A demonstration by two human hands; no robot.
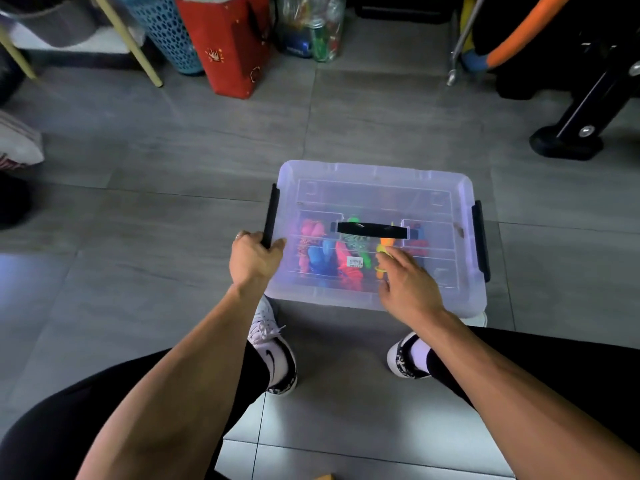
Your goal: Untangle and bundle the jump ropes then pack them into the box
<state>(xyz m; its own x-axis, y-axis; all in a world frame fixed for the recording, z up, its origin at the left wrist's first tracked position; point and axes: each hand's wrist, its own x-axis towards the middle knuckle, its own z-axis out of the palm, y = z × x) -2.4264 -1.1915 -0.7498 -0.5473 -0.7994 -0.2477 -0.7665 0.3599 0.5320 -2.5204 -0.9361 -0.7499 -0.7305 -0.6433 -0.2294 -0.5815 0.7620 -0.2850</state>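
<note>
**Figure: Lidded box with bundled jump ropes, both hands at the lid**

The box (377, 233) is a clear, rounded-corner plastic tub with its translucent lid (374, 188) seated on top. It stands on the grey tiled floor (173, 161), just in front of my shoes (277, 355). A black carry handle (372, 231) lies flat in the lid's centre, and a black latch runs along each short side: the left latch (270, 216) and the right latch (481, 240). A small white label (354, 261) sits under the lid; its print is too small to read.

Through the plastic the jump ropes (332, 258) show as coiled bundles in pink, blue, red, green and orange, lying side by side in the near half of the box.

My left hand (254, 259) takes a narrow grip on the near end of the left latch, fingers curled round it and thumb laid against the lid's edge. A ring sits on one finger. My right hand (405, 282) makes no grip: its fingers are loosely spread and rest flat on the lid over the orange bundle, thumb near the front rim.

Behind the box stand a red paper bag (228, 46) with a gold emblem, a blue perforated basket (169, 32) and a black stand foot (568, 140).
</note>
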